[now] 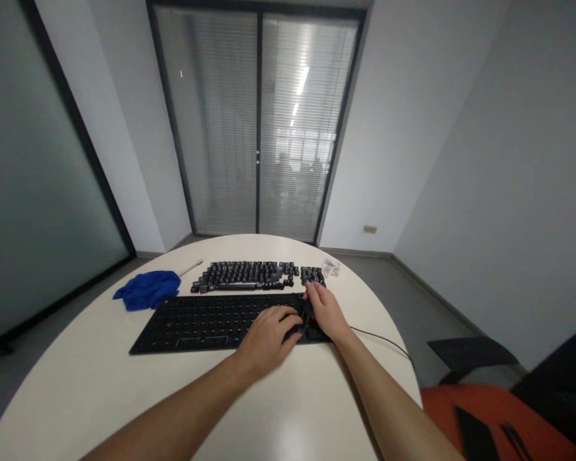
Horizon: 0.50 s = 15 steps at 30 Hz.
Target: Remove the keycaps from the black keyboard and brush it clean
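A black keyboard (201,320) with most of its keycaps off lies on the table in front of me. My right hand (325,308) is closed over its right end, pinching a small dark tool with thin wire prongs, which looks like a keycap puller (308,308). The prongs point down at the keys, and their tips are hard to make out. Beside it, my left hand (271,330) rests on the keyboard with bent fingers and the thumb apart, its fingertips close to the prongs. Loose black keycaps (242,272) stand in rows behind the keyboard.
On the round white table (100,384), a blue cloth (148,288) lies left, near a thin pale-handled stick (192,266). Clear plastic pieces (331,267) sit behind my right hand. A black cable (384,338) runs off the right edge, towards an orange chair (465,410).
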Available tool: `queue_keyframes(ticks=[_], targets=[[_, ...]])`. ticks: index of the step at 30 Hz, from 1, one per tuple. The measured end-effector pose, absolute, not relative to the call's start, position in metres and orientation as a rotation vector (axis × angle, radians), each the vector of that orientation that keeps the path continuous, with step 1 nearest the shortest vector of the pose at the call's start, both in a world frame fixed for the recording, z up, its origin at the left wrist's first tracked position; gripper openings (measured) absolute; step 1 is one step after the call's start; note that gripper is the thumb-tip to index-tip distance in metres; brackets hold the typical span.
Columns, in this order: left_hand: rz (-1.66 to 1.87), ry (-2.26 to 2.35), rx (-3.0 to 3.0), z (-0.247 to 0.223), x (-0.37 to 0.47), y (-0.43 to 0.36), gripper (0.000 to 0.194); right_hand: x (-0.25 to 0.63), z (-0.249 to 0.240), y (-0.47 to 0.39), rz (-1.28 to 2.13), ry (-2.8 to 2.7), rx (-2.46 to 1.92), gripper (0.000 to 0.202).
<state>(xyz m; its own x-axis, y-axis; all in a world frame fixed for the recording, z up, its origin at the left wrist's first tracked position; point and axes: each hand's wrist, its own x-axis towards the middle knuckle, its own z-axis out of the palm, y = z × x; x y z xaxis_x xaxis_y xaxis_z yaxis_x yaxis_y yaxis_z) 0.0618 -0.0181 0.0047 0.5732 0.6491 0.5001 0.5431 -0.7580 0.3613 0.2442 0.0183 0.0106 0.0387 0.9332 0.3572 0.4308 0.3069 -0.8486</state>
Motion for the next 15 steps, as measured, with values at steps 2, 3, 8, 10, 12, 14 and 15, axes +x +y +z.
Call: queue_keyframes(ticks=[2,3,8,10,12,14,15], targets=[[0.936,1.001,2.649,0.0042,0.0627,-0.0181,0.010,0.2452,0.0100,0.0187,0.607,-1.567,-1.296,0.044],[0.932,1.012,2.648,0.0041,0.0636,-0.0185,0.008,0.2455,0.0102,0.0184,0.598,-1.573,-1.296,0.043],[0.931,1.146,2.573,0.0045,0.0675,-0.0210,0.006,0.2450,0.0146,0.0146,0.544,-1.626,-1.262,0.041],[0.948,1.214,2.519,0.0041,0.0677,-0.0204,0.006,0.2445,0.0161,0.0130,0.541,-1.642,-1.230,0.039],[0.968,1.281,2.457,0.0035,0.0675,-0.0193,0.006,0.2442,0.0172,0.0116,0.550,-1.664,-1.202,0.037],[0.983,1.328,2.403,0.0031,0.0674,-0.0184,0.006,0.2440,0.0183,0.0100,0.538,-1.697,-1.190,0.035],[0.988,1.341,2.383,0.0030,0.0674,-0.0182,0.006,0.2438,0.0191,0.0090,0.517,-1.717,-1.188,0.035]])
